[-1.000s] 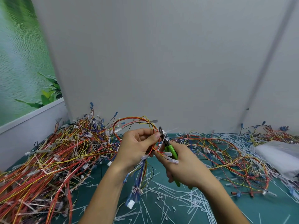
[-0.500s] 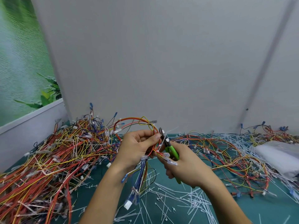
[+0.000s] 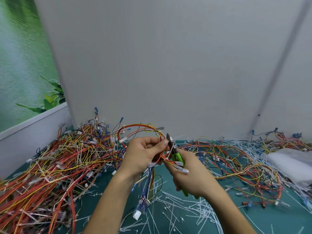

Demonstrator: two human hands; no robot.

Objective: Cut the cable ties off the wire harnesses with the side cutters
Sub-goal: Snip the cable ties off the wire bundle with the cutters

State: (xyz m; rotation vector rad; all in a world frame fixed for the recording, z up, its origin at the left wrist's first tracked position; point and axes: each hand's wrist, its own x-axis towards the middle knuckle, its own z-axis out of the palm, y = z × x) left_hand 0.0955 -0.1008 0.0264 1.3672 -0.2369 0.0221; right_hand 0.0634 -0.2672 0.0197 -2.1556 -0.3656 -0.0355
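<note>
Mid-frame, the left hand [image 3: 143, 156] is pinching the seemingly light, floppy wire harness [image 3: 150, 181] beside its cable tie [image 3: 171, 149]. The right hand [image 3: 190, 176] is gripping the side cutters [image 3: 177, 157].

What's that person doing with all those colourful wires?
A person is snipping plastic ties off wires. The left hand holds one wire harness up, and the right hand grips green side cutters, their tip beside a white cable tie on it. A big pile of harnesses lies on the left, and cut ties are scattered over the green table.
</note>
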